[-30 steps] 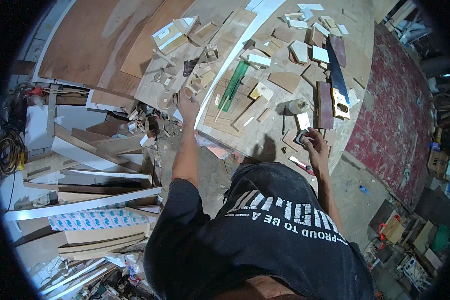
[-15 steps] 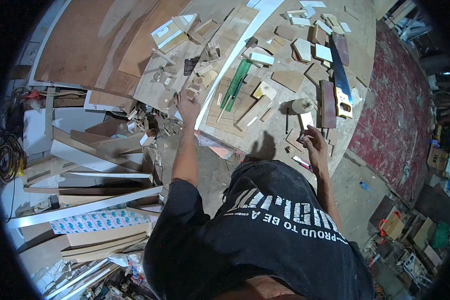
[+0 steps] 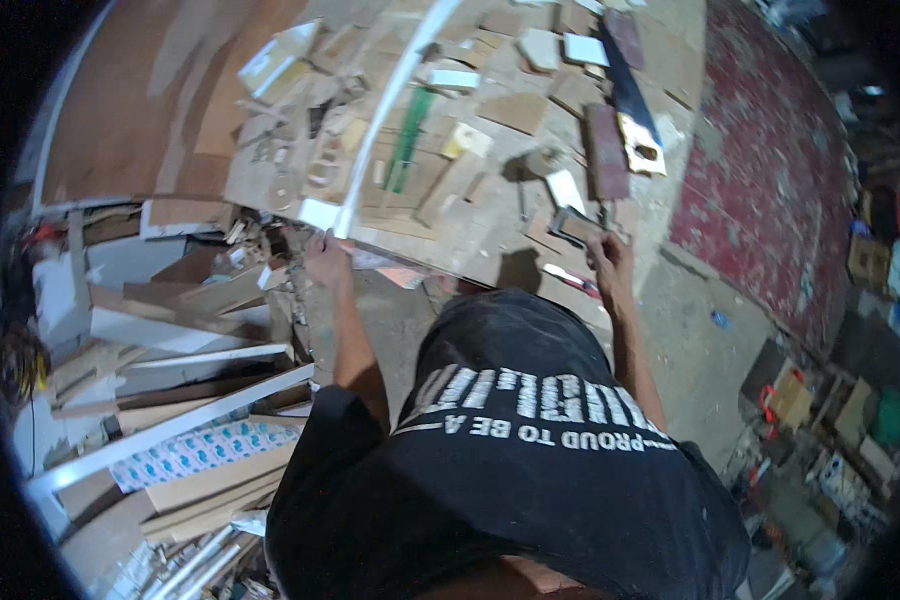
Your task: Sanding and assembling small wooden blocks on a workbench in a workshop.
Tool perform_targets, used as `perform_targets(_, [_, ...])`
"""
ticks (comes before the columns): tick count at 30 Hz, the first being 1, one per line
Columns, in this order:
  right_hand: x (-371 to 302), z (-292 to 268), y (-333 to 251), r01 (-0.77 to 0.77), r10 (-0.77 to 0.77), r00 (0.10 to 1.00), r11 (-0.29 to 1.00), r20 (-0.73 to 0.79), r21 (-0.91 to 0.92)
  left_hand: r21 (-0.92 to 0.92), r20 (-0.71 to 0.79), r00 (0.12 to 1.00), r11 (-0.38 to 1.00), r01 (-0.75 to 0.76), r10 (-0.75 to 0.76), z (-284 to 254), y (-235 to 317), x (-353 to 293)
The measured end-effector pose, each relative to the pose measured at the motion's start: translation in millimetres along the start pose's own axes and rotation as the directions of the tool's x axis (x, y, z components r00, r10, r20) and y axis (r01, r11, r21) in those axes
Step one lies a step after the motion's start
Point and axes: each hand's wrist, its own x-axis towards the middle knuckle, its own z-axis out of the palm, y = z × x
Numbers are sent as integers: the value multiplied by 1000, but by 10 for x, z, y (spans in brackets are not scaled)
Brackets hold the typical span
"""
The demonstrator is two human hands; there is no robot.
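Observation:
My left hand (image 3: 327, 260) is at the table's near edge, its blurred fingers closed at the near end of a long white strip (image 3: 382, 115). A white piece (image 3: 318, 213) lies just beside those fingertips. My right hand (image 3: 611, 262) is over the near right part of the table, fingers curled in a pinch. From them a small dark-edged piece (image 3: 574, 228) sticks out to the left; blur hides its kind. Close by are a white block (image 3: 564, 191), a round pale container (image 3: 544, 160) and a red-and-white cutter-like tool (image 3: 572, 281).
A handsaw (image 3: 630, 95) lies at the right beside a dark reddish block (image 3: 606, 150). Wood offcuts and a green strip (image 3: 408, 140) cover the worktable (image 3: 470, 255). Stacked boards (image 3: 185, 420) crowd the floor at left; a worn red panel (image 3: 760, 160) lies right.
My left hand has come back from the small wooden parts to the white strip's near end. Beside my right hand the dark-edged piece now shows. The whole view has shifted.

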Motion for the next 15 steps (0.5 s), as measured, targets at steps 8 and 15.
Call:
perform_targets(8, [-177,-785,901,-111,77,979,978,-187,-175,26,420,892,981,-194,165,485,-463,-1555])
perform_targets(15, [-515,-1422,1648,-19,-41,989,916,-142,-400,219,570,800,904,-367,186,1017,-102,-2099])
